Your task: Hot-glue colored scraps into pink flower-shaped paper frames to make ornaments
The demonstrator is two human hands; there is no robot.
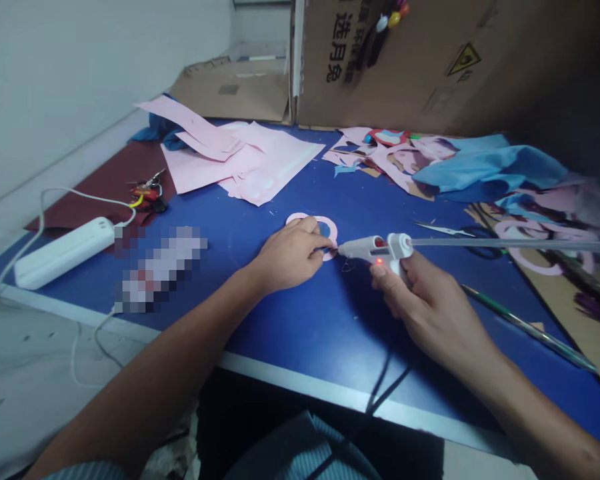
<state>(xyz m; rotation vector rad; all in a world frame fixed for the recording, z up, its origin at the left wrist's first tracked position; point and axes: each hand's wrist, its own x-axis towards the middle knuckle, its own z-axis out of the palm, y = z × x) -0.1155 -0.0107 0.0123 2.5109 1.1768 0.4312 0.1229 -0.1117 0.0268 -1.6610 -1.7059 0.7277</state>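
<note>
My right hand (423, 293) is wrapped round a white glue gun (367, 249) with a small orange light lit on its side. A long clear glue stick (490, 245) sticks out of its back end. The nozzle points left and meets the edge of a pink paper cutout (332, 230) with rounded lobes and an open middle. Over that cutout lies my left hand (295, 252), its fingers bent and pinched at the cutout's right side, close to the nozzle. Those fingers hide much of the cutout. Thin strings, perhaps of glue, hang below the nozzle.
Scissors (473, 233) and a green pen (525, 323) lie to the right. Pink sheets (250, 160) and blue and pink scraps (490, 167) spread at the back. A white power strip (65, 253), keys (150, 195) and a blurred-out phone-like item (163, 267) occupy the left. Black cable crosses the front edge.
</note>
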